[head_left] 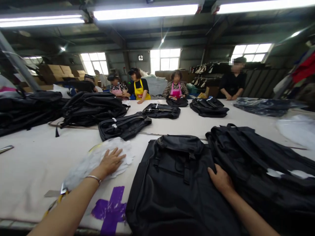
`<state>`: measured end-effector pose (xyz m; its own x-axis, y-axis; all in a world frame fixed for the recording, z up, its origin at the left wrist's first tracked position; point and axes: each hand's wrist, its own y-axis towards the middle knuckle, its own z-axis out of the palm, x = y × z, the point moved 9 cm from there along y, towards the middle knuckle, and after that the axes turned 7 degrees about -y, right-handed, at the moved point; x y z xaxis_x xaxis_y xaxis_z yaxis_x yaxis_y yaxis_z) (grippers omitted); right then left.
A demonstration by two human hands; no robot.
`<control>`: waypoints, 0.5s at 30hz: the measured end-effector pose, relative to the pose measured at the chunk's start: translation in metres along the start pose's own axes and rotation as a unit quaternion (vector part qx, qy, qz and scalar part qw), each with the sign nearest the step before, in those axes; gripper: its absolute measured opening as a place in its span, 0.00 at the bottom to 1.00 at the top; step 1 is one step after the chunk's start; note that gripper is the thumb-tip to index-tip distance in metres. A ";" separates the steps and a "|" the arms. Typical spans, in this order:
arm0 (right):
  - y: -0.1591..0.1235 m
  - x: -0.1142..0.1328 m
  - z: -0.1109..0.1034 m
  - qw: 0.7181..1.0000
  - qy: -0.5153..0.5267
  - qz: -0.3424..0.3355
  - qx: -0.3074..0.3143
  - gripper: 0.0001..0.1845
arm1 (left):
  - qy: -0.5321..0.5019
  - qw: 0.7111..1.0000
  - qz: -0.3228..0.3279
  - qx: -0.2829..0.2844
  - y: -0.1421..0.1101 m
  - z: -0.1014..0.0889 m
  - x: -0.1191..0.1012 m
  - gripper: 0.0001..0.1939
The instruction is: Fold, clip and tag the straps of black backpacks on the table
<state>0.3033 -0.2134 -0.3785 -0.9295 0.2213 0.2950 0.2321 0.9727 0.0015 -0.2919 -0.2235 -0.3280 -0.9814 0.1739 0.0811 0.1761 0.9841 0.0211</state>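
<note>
Left hand (112,163) open on the white pile (86,164), centre-left, my right hand (222,179) grips the black backpack (169,193), bottom centre; I can't see its contents.

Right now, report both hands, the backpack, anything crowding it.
Left hand spread on white pile. Right hand at right edge of backpack. Black bags crowd that side.

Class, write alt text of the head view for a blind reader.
A person's bare left hand lies on a crumpled white heap while the right hand touches the edge of a large black backpack on a broad white table. Nearby are a purple tape cross and more black bags; several people are across the table.
</note>
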 end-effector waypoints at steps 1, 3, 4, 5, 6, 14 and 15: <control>0.000 -0.002 0.001 1.000 -0.003 0.004 0.000 0.31 | -0.003 1.000 -0.013 0.003 0.004 0.001 0.007 0.22; 0.001 -0.006 0.004 1.000 -0.011 0.011 0.001 0.33 | -0.014 0.999 -0.042 0.009 0.009 0.001 0.016 0.21; 0.002 -0.008 0.006 1.000 -0.014 0.013 0.003 0.33 | -0.022 0.998 -0.058 0.011 0.011 0.000 0.019 0.21; 0.003 -0.010 0.008 1.000 -0.015 0.014 0.004 0.34 | -0.030 0.997 -0.075 0.011 0.013 -0.001 0.022 0.21; 0.004 -0.011 0.009 1.000 -0.016 0.014 0.006 0.35 | -0.036 0.995 -0.091 0.009 0.015 -0.003 0.025 0.21; 0.015 -0.032 0.025 0.999 -0.033 0.024 0.036 0.43 | -0.087 0.986 -0.138 -0.012 0.018 -0.025 0.021 0.18; 0.020 -0.040 0.031 0.999 -0.034 0.024 0.028 0.44 | -0.095 0.986 -0.135 -0.023 0.013 -0.031 0.015 0.18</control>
<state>0.3368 -0.2004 -0.4195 -0.9352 0.2708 0.2283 0.2627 0.9626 -0.0660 -0.3023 -0.2088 -0.2957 -0.9888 -0.0861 -0.1223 -0.0942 0.9936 0.0619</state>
